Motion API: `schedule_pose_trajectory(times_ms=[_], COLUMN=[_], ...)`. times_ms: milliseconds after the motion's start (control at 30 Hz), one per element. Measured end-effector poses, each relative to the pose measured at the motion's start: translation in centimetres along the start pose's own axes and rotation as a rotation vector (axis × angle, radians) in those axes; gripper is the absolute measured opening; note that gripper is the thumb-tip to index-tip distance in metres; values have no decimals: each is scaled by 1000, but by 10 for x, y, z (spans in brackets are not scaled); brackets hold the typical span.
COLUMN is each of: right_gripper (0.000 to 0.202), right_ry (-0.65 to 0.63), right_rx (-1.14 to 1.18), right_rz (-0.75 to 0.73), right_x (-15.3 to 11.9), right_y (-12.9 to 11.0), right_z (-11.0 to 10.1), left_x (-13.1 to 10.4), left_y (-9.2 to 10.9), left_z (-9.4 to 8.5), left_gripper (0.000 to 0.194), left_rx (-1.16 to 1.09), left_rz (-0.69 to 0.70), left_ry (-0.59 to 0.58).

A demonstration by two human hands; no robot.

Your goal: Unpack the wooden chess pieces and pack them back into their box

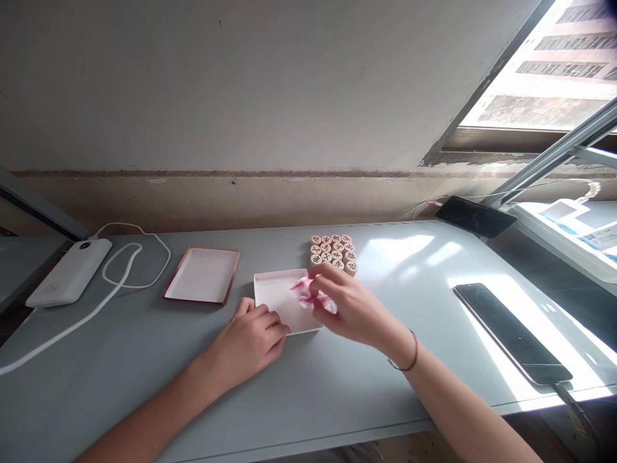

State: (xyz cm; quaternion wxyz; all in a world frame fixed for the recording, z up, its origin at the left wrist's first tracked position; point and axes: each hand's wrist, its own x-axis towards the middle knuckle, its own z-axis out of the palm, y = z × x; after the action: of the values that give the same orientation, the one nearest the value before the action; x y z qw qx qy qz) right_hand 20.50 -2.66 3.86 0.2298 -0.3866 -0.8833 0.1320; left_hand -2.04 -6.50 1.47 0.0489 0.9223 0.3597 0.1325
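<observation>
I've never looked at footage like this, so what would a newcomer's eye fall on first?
Probably the right hand, pinching a crumpled pink-and-white wad at the open white box, with the left hand against the box's near-left corner. Just beyond, a tight block of round pieces shows red and black characters. Farther right, bright sunlight surrounds a dark phone.

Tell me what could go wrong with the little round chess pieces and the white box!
The right hand is close to the Chinese chess pieces, so it might bump them and spoil their neat block.

The left hand is at the near left corner of the open box; pressing hard there might bend it or make it slide.

Also, the cable from the nearer smartphone passes over the table edge, so a snag could tug the phone off.
</observation>
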Motion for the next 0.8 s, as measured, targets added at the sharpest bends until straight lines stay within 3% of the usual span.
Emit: schedule_pose_trajectory(times_ms=[133,233,400,533,800], right_gripper=[6,8,22,22,26], right_ry=[-120,-164,-141,-120,-130], right_rx=[-125,-149,-113,-130,-140], right_rz=[-71,-79,-93,-123,-89], right_x=[2,3,3,2,-1], right_y=[-10,-10,-9,-9,-12], right_z=[34,45,42,41,40], left_x=[-2,-3,1,4,3], left_y=[9,7,-11,-31,-39], left_z=[1,-1,-8,0,22], left_gripper=[21,14,21,29,37], left_rx=[32,-2,-113,-81,-136], left_rz=[58,84,-54,-249,-308], left_ry=[0,-9,85,222,153])
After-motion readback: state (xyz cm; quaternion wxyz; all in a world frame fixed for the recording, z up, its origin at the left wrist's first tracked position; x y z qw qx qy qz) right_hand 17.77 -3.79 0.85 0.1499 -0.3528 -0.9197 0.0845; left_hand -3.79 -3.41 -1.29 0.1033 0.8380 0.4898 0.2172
